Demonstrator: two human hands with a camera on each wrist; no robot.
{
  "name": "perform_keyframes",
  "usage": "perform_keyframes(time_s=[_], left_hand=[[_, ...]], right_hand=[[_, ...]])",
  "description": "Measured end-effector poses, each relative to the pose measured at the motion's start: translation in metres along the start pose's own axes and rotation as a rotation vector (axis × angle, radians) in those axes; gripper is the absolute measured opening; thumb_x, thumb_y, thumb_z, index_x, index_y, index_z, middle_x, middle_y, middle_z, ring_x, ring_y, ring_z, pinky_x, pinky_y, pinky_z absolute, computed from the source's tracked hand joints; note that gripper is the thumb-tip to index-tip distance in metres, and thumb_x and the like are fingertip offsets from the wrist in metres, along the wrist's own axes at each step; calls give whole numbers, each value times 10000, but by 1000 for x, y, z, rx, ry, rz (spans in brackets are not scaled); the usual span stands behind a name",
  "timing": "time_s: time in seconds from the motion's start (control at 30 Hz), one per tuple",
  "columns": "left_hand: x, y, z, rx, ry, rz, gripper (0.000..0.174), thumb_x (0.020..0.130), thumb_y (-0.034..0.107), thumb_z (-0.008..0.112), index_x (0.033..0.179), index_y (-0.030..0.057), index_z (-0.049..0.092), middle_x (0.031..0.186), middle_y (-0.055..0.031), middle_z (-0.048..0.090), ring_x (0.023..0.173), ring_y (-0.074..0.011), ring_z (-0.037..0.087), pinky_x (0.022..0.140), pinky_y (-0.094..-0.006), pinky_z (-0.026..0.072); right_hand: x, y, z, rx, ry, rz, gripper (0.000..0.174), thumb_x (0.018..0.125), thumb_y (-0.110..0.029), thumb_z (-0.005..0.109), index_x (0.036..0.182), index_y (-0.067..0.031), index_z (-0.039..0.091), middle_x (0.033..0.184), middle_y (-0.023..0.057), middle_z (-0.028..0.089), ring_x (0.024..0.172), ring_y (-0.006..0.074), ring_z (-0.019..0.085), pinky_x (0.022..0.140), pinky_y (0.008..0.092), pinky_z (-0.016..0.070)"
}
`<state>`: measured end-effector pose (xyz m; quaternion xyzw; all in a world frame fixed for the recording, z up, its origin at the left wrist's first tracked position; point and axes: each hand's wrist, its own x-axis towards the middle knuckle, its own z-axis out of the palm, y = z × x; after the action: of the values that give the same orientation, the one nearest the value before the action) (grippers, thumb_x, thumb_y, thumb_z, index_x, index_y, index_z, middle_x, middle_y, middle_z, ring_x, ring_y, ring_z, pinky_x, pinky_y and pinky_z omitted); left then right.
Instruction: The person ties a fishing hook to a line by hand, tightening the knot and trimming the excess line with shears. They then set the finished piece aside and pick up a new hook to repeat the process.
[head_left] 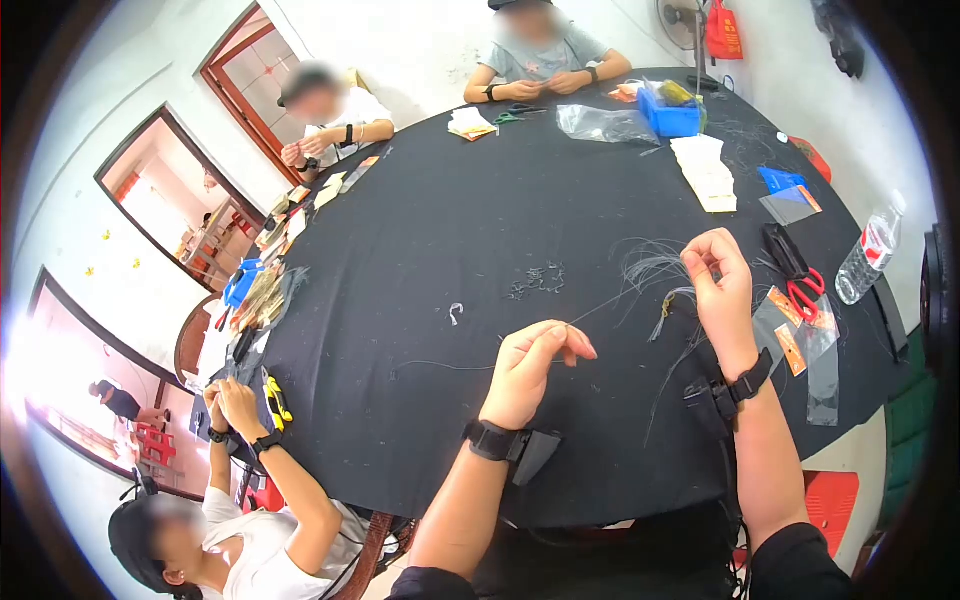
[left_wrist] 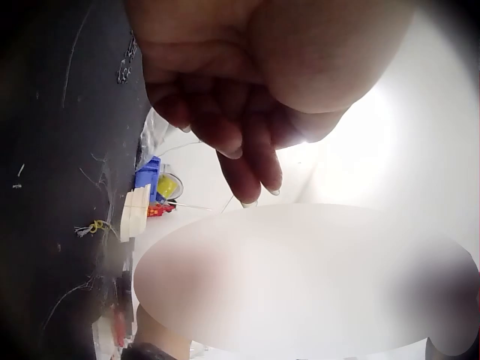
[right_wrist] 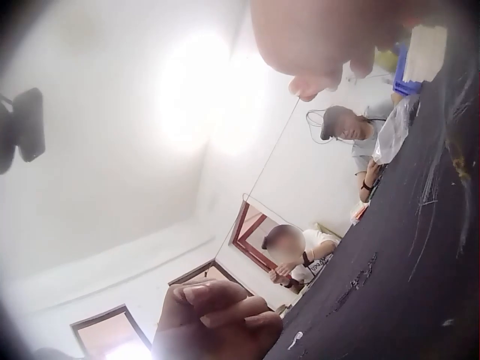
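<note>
A thin strand (head_left: pixel 600 304), like fishing line, runs taut between my two hands over the black table. My left hand (head_left: pixel 535 365) pinches its lower end between thumb and index finger; a loose tail trails left across the cloth. Higher and to the right, my right hand (head_left: pixel 720 280) pinches the other end at the fingertips. Fine loose loops (head_left: pixel 650 262) fan out beside the right fingers. In the right wrist view the strand (right_wrist: pixel 259 176) slants from the right fingertips down to the left hand (right_wrist: pixel 221 319). Below lies a strand bundle (head_left: pixel 663 312) tied with yellow.
Small dark clippings (head_left: pixel 537 281) and a white curl (head_left: pixel 456 314) lie mid-table. Right of my right hand are red-handled scissors (head_left: pixel 805 295), clear packets (head_left: pixel 823 370) and a water bottle (head_left: pixel 872 250). White cards (head_left: pixel 705 172) and a blue box (head_left: pixel 672 118) stand farther back. Three people sit around the table.
</note>
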<state>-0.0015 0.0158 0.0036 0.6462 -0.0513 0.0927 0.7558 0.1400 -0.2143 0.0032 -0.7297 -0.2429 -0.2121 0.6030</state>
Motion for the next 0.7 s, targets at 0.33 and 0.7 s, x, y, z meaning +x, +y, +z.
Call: perform_keyframes(time_s=[0.33, 0.7], left_hand=[[-2, 0, 5, 232, -113, -27, 342, 1104, 228, 503, 1038, 1, 749, 1039, -53, 748, 869, -131, 601, 851, -289, 491], [-3, -4, 15, 549, -105, 138, 184, 1041, 121, 604, 1025, 5, 746, 944, -130, 733, 835, -237, 686, 774, -343, 537]], right_hand=[[-10, -33, 9, -95, -306, -135, 264, 920, -214, 732, 1169, -129, 714, 1383, 94, 531, 1313, 286, 469, 1106, 421, 349], [-27, -46, 22, -77, -591, -110, 121, 827, -154, 809, 865, -157, 693, 1395, 29, 564, 1289, 273, 457, 1104, 460, 282]])
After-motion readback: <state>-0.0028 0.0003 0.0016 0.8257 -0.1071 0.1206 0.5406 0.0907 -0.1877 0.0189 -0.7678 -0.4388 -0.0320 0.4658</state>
